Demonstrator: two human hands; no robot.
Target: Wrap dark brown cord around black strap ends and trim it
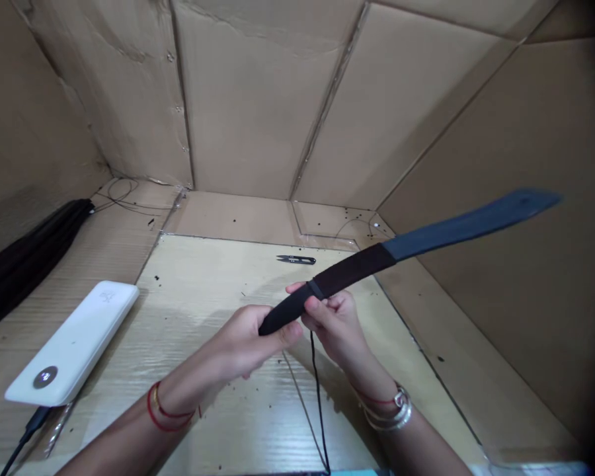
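Observation:
A long, curved, machete-like piece (353, 272) slants up to the right above the board. Its lower end is smooth and black, its middle is dark brown, and its flat far end is blue-grey. My left hand (252, 337) is wrapped around the black end. With thumb and fingers, my right hand (334, 320) pinches it where black meets brown, beside a narrow dark band. A black cord (317, 377) hangs from near my right fingers to the bottom edge. Alongside runs a thinner tan strand (302, 393). My fingers partly hide where the cord meets the piece.
Small black thread snips (297, 260) lie on the pale board (203, 277) behind my hands. To the left are a white power bank (77, 344) with a plugged cable (27, 436) and a dark bundle of strands (34, 258). Cardboard walls (258, 99) enclose the workspace.

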